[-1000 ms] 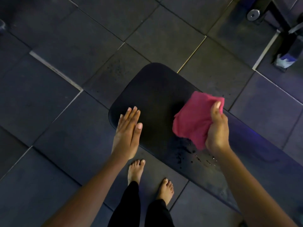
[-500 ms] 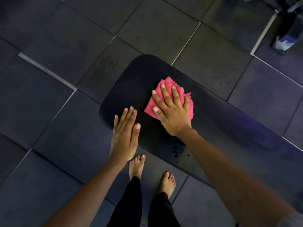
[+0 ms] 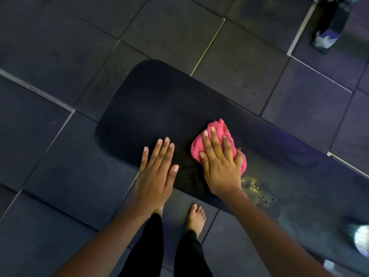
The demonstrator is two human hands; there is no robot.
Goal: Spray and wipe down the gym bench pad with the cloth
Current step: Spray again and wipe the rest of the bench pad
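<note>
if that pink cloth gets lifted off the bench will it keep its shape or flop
Probably flop: the cloth lies bunched and wrinkled under the right hand, so it looks soft. It likely weighs little, though it may be damp from the wet patch on the bench pad beside it, so it may cling.

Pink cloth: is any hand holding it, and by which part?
The right hand presses the pink cloth flat from above onto the bench pad.

A single head-worn wide-angle camera looked almost straight down from standing height. It faced the near end of the black bench pad, which ran diagonally toward the lower right, with dark floor tiles around it and the person's bare foot directly below.
</note>
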